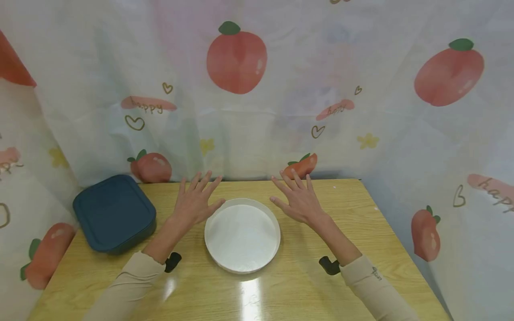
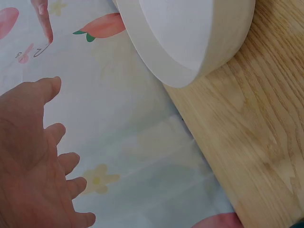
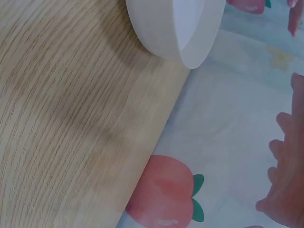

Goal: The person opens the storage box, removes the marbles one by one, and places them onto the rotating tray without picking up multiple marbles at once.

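Observation:
A round, shallow white dish [image 1: 242, 238] with a low rim sits on the wooden table in the head view. My left hand [image 1: 195, 200] is raised at its upper left, fingers spread, the thumb overlapping the rim in this view. On the other side, my right hand [image 1: 299, 198] is held up with fingers spread, to the right of the dish. Both hands hold nothing. The left wrist view shows the left hand [image 2: 33, 156] apart from the white dish [image 2: 209, 52]; in the right wrist view the right hand [image 3: 287, 161] is likewise apart from the dish [image 3: 156, 33].
At the table's left stands a dark blue square container [image 1: 114, 214] with a lid. The wooden table [image 1: 305, 294] ends at the back against a white curtain [image 1: 281, 76] printed with red fruit, which also hangs along both sides. Dark wrist mounts show under both forearms.

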The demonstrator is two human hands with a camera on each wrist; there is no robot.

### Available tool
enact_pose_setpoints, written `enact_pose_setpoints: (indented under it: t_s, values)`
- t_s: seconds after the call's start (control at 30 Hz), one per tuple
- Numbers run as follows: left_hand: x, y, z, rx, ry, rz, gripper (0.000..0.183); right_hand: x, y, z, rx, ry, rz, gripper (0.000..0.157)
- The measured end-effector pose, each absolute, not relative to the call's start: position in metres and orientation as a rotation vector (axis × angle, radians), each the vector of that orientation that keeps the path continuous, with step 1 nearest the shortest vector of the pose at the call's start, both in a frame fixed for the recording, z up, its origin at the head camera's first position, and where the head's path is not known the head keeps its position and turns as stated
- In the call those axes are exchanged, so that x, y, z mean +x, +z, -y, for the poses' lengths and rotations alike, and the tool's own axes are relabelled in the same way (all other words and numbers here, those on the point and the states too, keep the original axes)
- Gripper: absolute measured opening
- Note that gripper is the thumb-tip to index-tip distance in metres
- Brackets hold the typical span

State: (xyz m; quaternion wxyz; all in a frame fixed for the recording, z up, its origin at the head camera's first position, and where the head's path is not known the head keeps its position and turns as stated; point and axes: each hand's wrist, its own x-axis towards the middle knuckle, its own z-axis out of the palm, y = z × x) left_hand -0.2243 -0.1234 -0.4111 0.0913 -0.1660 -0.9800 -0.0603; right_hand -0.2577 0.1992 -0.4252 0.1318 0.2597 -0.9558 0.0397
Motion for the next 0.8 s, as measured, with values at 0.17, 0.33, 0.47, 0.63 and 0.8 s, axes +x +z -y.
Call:
enact_pose_setpoints:
  t_s: [0.17, 0.33, 0.47, 0.63, 0.8]
  values:
    - [-0.221, -0.411, 0.129, -0.496, -0.22, 2.899, 0.068, -0.255, -0.423, -0.196, 0.755, 0.121, 2.791, 0.066]
    - [-0.214, -0.412, 0.139, -0.526, -0.298, 2.84, 0.066, -0.251, -0.422, -0.19, 0.789, 0.165, 2.802, 0.067]
    - [-0.208, -0.412, 0.15, -0.584, -0.433, 2.737, 0.064, -0.249, -0.421, -0.185, 0.833, 0.24, 2.782, 0.066]
    - [-0.196, -0.409, 0.167, -0.587, -0.662, 2.693, 0.066, -0.245, -0.418, -0.177, 0.887, 0.395, 2.787, 0.064]
    - [-0.184, -0.407, 0.187, -0.48, -0.856, 2.743, 0.065, -0.242, -0.412, -0.164, 0.895, 0.517, 2.833, 0.064]
